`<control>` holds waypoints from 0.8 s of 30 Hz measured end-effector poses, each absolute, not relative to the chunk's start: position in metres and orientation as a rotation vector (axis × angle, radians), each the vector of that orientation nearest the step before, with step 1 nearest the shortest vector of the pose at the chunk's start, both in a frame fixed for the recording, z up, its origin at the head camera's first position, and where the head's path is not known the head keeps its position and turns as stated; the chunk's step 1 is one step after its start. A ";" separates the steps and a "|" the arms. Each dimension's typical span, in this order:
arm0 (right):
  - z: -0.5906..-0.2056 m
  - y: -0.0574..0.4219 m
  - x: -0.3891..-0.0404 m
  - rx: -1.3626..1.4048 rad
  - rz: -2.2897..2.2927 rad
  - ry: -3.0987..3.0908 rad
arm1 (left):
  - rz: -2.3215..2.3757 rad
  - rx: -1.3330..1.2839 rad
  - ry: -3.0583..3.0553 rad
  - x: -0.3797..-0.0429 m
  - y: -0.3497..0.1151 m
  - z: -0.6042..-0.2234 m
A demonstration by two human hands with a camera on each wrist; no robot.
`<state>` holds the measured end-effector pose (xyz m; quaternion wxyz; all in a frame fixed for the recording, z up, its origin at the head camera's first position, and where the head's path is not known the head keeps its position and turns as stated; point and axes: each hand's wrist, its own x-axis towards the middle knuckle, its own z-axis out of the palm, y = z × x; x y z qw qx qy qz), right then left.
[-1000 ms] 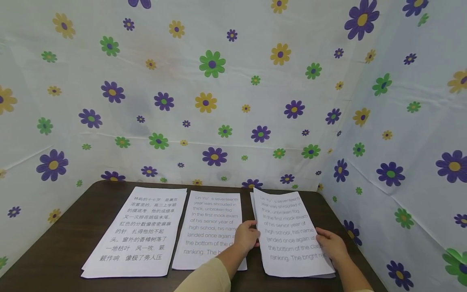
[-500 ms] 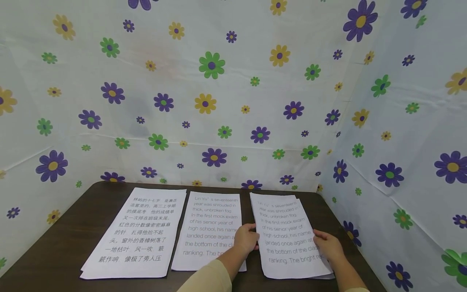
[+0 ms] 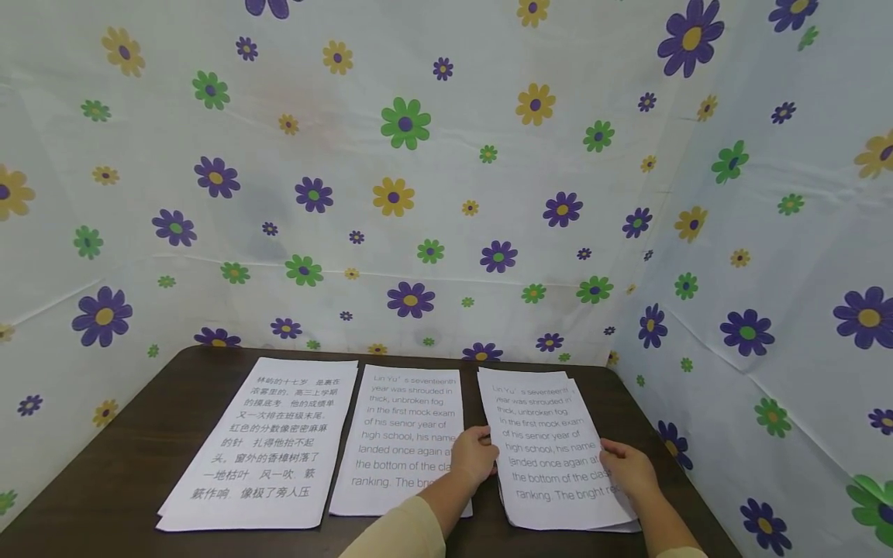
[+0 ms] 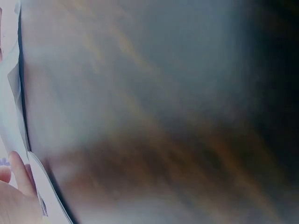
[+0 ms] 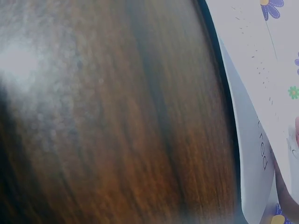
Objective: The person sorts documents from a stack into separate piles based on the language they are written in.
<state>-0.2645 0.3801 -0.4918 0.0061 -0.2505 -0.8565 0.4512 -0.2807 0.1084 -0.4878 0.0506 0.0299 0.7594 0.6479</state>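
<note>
In the head view, the top sheet of English print [image 3: 547,449] lies over the right-hand paper stack, slightly askew to the sheet below. My left hand [image 3: 477,453] pinches its left edge, fingers curled at the margin. The right edge is pinched by my right hand [image 3: 631,473], thumb and fingers on it. In the right wrist view, the upper sheet [image 5: 252,42] stands a little apart from a lower sheet [image 5: 250,140]. A few fingers [image 4: 23,175] show beside curved paper edges [image 4: 44,186] in the left wrist view.
A middle stack of English print [image 3: 398,426] lies under my left forearm. On the left is a stack with Chinese print [image 3: 272,434]. All rest on a dark wooden table [image 3: 125,457], before flower-patterned cloth walls [image 3: 446,178].
The top sheet's far edge has come down and shifted slightly left, so a lower sheet's corner now shows at its far right. Both hands keep their grip; the right moved slightly left.
</note>
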 end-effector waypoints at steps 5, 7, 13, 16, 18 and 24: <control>-0.488 0.378 -0.262 -0.763 1.398 -2.683 | 1.944 0.112 2.357 -0.278 0.109 -0.483; -0.486 0.377 -0.262 -0.767 1.380 -2.676 | 1.918 0.106 2.409 -0.278 0.109 -0.482; -0.481 0.375 -0.263 -0.793 1.348 -2.653 | 1.817 0.062 2.565 -0.279 0.109 -0.477; -0.480 0.375 -0.263 -0.781 1.356 -2.644 | 1.819 0.054 2.542 -0.279 0.108 -0.474; -0.478 0.376 -0.263 -0.760 1.369 -2.631 | 1.821 0.062 2.521 -0.279 0.107 -0.472; -0.471 0.372 -0.261 -0.724 1.442 -2.554 | 1.832 0.161 2.479 -0.282 0.103 -0.467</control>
